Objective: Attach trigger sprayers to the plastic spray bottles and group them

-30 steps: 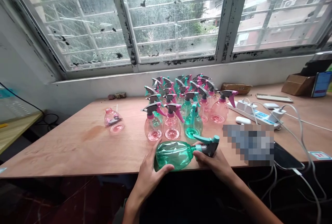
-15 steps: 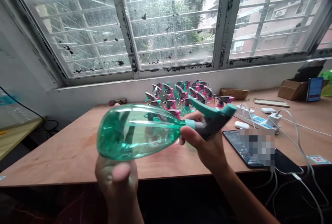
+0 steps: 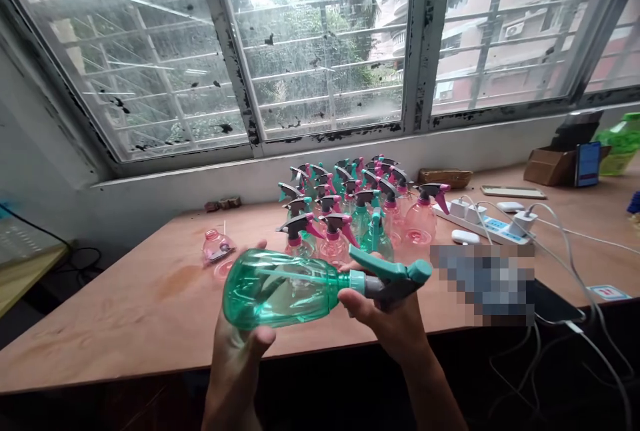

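A clear green spray bottle (image 3: pixel 285 291) lies sideways in the air above the table's front edge, its grey and teal trigger head pointing right. My left hand (image 3: pixel 237 351) cups the bottle's base from below, thumb on the near side. Around the neck and the spray head my right hand (image 3: pixel 387 324) is closed, its thumb by the teal collar. A thin tube shows through the bottle wall. Just behind stand several pink and green spray bottles (image 3: pixel 334 238) with grey trigger heads.
On the wooden table (image 3: pixel 125 311), a pink bottle (image 3: pixel 215 244) and a grey spray part stand to the left. At the right are a white power strip (image 3: pixel 485 221) with cables, a partly blurred dark phone (image 3: pixel 555 301) and a cardboard box (image 3: pixel 543 166). Windows line the back.
The green bottle has come lower and farther from me, with both hands still on it. The view has shifted, so the pink bottle at the left now shows.
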`<act>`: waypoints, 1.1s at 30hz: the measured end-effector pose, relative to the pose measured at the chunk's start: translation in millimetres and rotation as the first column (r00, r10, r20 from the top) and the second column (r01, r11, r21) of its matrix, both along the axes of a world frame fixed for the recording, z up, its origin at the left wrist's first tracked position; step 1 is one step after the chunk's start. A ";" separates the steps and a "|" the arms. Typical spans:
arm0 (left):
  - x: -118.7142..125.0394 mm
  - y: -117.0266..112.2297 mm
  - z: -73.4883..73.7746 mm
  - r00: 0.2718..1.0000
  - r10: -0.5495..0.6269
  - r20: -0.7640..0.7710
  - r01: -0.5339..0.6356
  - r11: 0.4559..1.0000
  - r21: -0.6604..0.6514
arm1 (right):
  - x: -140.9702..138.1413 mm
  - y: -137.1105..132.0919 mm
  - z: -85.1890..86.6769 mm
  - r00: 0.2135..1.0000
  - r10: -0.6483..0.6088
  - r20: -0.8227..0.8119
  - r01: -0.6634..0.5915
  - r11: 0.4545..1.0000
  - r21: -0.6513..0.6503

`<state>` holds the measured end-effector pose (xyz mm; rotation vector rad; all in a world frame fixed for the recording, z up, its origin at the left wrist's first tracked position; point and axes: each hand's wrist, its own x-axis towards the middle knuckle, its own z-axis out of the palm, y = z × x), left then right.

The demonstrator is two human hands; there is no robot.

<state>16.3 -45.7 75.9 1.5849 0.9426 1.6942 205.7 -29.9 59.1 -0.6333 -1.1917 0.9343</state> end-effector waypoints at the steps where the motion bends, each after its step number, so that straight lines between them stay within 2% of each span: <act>1: 1.2 0.2 1.9 1.000 -0.002 0.005 0.001 1.000 0.020 | 0.3 -1.2 0.0 1.000 -0.003 -0.008 0.003 1.000 0.008; 4: 5.0 -3.9 5.2 1.000 0.021 0.004 -0.021 0.997 0.076 | 0.2 -0.8 -2.6 0.997 -0.003 -0.078 0.005 1.000 0.023; 6: 5.9 -8.6 4.5 1.000 0.030 -0.006 -0.030 0.998 0.053 | 1.3 1.3 -4.9 0.996 -0.012 -0.085 0.015 0.999 0.035; 10: 2.0 -14.2 -1.2 1.000 0.001 -0.010 -0.001 0.999 -0.041 | 8.0 3.4 -6.3 0.999 -0.050 0.021 0.048 0.995 0.087; 13: -4.1 -12.3 -5.6 0.996 -0.063 0.065 0.063 0.998 0.009 | 11.5 1.4 -5.7 0.994 -0.063 0.085 0.049 0.986 0.160; 16: -7.7 -9.5 -7.6 0.988 -0.092 0.123 0.087 0.995 0.043 | 11.0 0.2 -6.6 0.998 0.019 0.055 -0.027 0.987 0.156; 20: -4.7 -10.1 -7.6 0.998 -0.053 0.037 0.052 0.999 0.009 | 11.4 3.6 -9.5 0.979 0.175 -0.107 -0.166 0.982 0.093; 23: -4.0 -8.1 -9.9 0.997 -0.026 -0.067 0.027 0.999 0.019 | 16.0 6.3 -10.4 0.981 0.145 -0.128 -0.135 0.987 0.082; 25: -6.1 -3.7 -12.8 0.991 -0.057 -0.117 0.060 0.998 0.025 | 19.6 6.4 -10.2 0.990 0.115 -0.087 -0.109 0.991 0.072; 27: -7.6 1.0 -15.1 0.991 -0.100 -0.093 0.105 0.993 0.051 | 21.7 5.4 -9.5 0.996 0.090 -0.014 -0.089 0.994 0.062; 28: -7.3 2.8 -15.3 0.994 -0.098 -0.050 0.101 0.993 0.068 | 21.9 4.7 -9.1 0.996 0.089 0.019 -0.090 0.994 0.060; 30: -3.9 4.0 -13.5 0.998 -0.020 0.055 0.016 0.996 0.085 | 20.5 3.8 -8.4 0.992 0.121 0.039 -0.123 0.991 0.049; 33: 4.8 1.4 -6.8 0.992 0.121 0.047 -0.124 0.990 0.073 | 15.6 3.3 -8.1 0.981 0.180 -0.064 -0.179 0.983 0.034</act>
